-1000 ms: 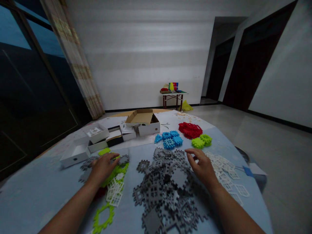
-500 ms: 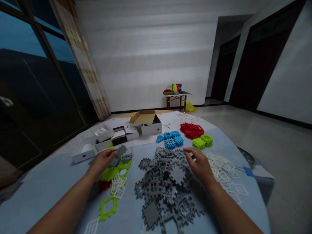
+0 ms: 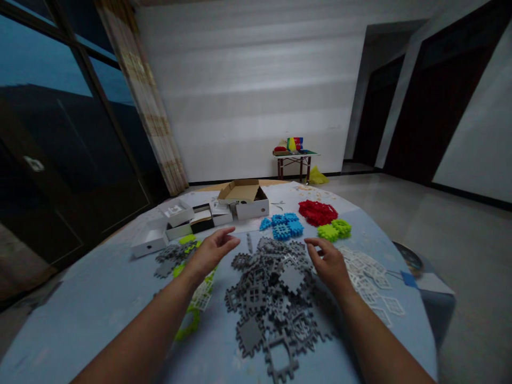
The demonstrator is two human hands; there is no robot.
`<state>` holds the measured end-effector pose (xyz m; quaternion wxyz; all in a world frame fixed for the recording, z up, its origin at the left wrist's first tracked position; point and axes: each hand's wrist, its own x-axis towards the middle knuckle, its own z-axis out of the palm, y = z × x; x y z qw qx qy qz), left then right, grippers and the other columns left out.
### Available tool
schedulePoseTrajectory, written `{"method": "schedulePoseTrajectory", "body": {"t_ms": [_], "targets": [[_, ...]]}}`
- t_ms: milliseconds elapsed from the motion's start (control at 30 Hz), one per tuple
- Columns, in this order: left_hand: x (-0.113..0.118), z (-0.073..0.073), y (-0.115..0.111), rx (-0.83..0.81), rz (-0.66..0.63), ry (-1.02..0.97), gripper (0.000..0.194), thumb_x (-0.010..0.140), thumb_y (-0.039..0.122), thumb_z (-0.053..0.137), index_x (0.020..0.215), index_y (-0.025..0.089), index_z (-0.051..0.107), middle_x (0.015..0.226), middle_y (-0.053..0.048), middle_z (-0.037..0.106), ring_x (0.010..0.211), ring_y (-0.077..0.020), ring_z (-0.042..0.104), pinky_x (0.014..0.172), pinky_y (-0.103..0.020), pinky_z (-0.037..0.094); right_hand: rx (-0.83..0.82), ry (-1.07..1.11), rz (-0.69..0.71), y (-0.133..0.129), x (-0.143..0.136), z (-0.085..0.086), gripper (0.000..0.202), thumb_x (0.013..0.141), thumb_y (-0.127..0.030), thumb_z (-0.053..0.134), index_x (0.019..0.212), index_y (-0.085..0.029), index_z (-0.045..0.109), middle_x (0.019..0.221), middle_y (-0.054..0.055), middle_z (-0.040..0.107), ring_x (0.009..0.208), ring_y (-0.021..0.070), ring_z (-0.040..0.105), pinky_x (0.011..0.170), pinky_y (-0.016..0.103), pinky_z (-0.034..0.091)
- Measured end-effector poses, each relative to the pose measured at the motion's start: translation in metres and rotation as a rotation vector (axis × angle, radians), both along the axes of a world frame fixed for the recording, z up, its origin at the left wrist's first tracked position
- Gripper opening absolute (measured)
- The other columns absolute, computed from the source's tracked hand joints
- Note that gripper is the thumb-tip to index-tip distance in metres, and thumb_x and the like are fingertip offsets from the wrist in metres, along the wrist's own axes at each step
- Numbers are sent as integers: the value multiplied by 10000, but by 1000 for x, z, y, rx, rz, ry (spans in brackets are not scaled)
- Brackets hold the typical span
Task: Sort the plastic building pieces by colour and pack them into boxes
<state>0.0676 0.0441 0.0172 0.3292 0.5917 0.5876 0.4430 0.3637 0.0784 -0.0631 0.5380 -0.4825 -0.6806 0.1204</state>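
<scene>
A large heap of grey toothed plastic pieces [image 3: 276, 293] lies in front of me at mid-table. My left hand [image 3: 212, 252], thumb and fingers apart, hovers left of the heap with nothing in it. Close to its fingertips a single grey piece [image 3: 249, 242] seems to be in the air or standing on edge. My right hand [image 3: 328, 262] is at the heap's right edge, fingers curled and apart, holding nothing visible. Under and beyond my left forearm are a smaller grey pile [image 3: 172, 258], lime green pieces [image 3: 188, 326] and white lattice pieces [image 3: 204, 294], partly hidden.
Blue pieces [image 3: 282, 226], a red pile [image 3: 318, 213] and green pieces [image 3: 335, 230] lie beyond the heap. White lattice pieces [image 3: 366, 277] spread at the right. Open boxes [image 3: 253, 208] stand at the back left, with a white box [image 3: 150, 242] nearest.
My left hand has moved right, from the left pile toward the large heap, and its fingers have opened. My right hand has barely moved. The view has shifted slightly left.
</scene>
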Motion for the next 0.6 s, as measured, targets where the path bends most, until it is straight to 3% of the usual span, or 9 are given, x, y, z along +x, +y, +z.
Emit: {"method": "schedulePoseTrajectory", "body": {"t_ms": [100, 300, 367, 467, 600], "targets": [[-5, 1, -7, 44, 31, 49, 700, 650, 556, 634, 1179, 104, 557, 1024, -124, 677, 930, -224, 623, 872, -367, 454, -4, -3, 4, 0, 0, 0, 275, 831, -334, 462, 925, -181, 670, 936, 81, 667, 797, 183, 611, 658, 303, 509], [-87, -24, -46, 27, 305, 325, 555, 642, 585, 599, 973, 143, 659, 1019, -118, 689, 945, -272, 620, 884, -405, 450, -1, -18, 26, -2, -1, 0, 284, 831, -344, 461, 933, -184, 673, 921, 80, 669, 776, 185, 609, 631, 304, 508], [-105, -35, -62, -30, 321, 393, 525, 631, 576, 609, 935, 153, 678, 964, -107, 701, 899, -269, 633, 846, -387, 466, 4, -23, 35, -3, -2, 0, 281, 831, -340, 459, 932, -187, 672, 929, 81, 669, 780, 186, 608, 638, 307, 507], [-110, -48, -77, -93, 231, 467, 446, 635, 554, 619, 877, 189, 704, 910, -86, 708, 860, -256, 637, 807, -358, 473, 4, -27, 39, -4, -3, 0, 272, 829, -331, 461, 923, -189, 673, 938, 85, 669, 792, 188, 606, 658, 313, 505], [-96, -56, -82, -87, 147, 643, 402, 662, 546, 599, 875, 225, 713, 916, -75, 697, 864, -254, 616, 816, -364, 438, 2, -29, 49, -6, -5, -1, 272, 828, -335, 463, 919, -189, 673, 925, 83, 672, 819, 196, 607, 675, 319, 505]]}}
